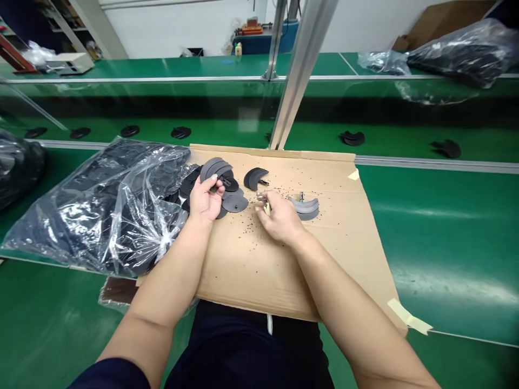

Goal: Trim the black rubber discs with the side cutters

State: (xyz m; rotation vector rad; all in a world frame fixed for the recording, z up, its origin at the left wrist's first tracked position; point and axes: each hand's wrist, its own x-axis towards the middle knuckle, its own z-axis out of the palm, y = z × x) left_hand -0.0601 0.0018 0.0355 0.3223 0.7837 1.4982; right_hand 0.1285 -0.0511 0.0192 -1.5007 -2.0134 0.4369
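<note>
My left hand (205, 202) is closed on a black fan-shaped plastic piece (214, 168), made of curved layered blades with a short stem. It is held above a pile of similar dark discs (235, 203) at the mouth of a clear plastic bag (133, 200). My right hand (280, 217) is closed round a small metal hand tool (263, 201); only its tip and a yellowish part show, so its exact kind is unclear. Beyond the right hand lies one black curved-blade piece (254, 178), and to its right another curved-blade piece (306, 208).
A cardboard sheet (324, 270), taped at its right corners and strewn with black specks, covers the bench. Behind it, a green conveyor belt (227, 129) carries several black pieces. A metal post (300, 75) rises at the cardboard's far edge. Another filled bag (18, 167) sits far left.
</note>
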